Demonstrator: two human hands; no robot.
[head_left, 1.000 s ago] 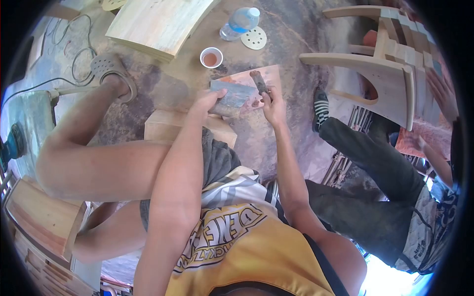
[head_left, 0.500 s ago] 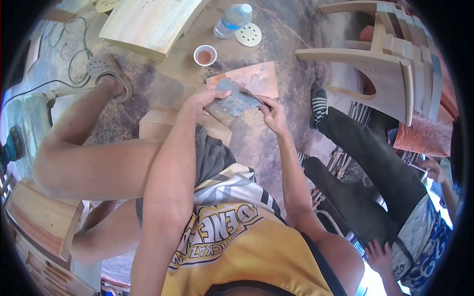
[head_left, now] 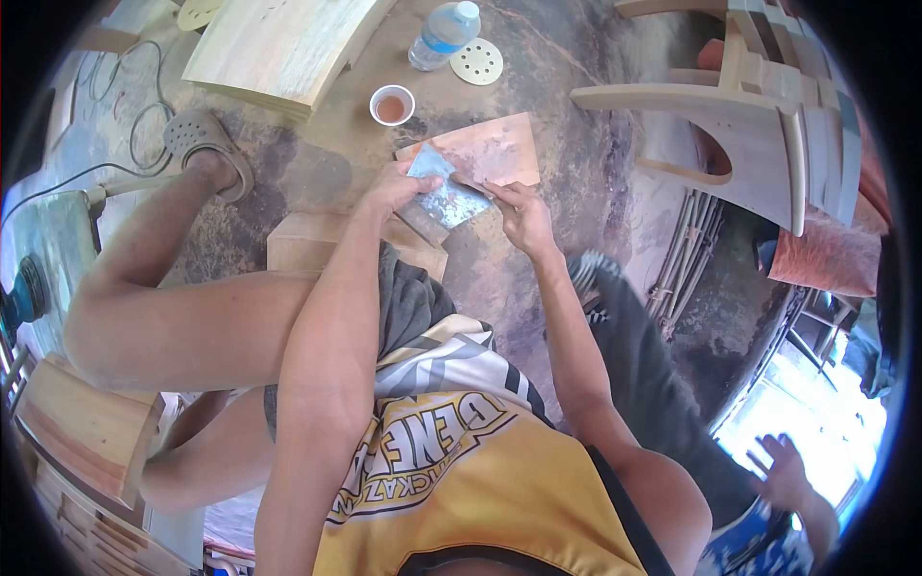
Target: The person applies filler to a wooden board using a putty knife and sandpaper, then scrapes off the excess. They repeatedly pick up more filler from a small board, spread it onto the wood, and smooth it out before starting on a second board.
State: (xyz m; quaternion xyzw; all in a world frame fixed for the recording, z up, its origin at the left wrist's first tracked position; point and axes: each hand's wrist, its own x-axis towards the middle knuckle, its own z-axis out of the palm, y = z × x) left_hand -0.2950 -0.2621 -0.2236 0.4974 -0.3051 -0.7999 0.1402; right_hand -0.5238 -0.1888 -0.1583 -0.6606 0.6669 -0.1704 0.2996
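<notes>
My left hand [head_left: 392, 188] is closed on a thin grey sheet [head_left: 451, 204] with pale smeared patches, its thumb lying on top. Under the sheet a darker flat piece [head_left: 421, 225] shows at the lower edge. My right hand [head_left: 526, 221] pinches a thin brown flat strip [head_left: 469, 182], seen nearly edge-on; its exact kind cannot be made out. The strip's far end is over the grey sheet. Just beyond my hands a pinkish-orange sheet [head_left: 509, 146] lies on the floor. A white cup [head_left: 407, 102] of reddish-brown liquid stands past it.
A water bottle [head_left: 442, 40] stands beside a holed sanding disc [head_left: 477, 61]. Curved wooden panels [head_left: 274, 48] are at the upper left, a wooden chair frame [head_left: 711, 125] at the right. A wooden block [head_left: 303, 240] is near my lap. Another person's leg [head_left: 634, 355] is close on my right.
My right hand has shifted slightly, and the brown strip now reaches farther over the grey sheet. The other person has stepped closer to my right arm, with a hand moving at the lower right.
</notes>
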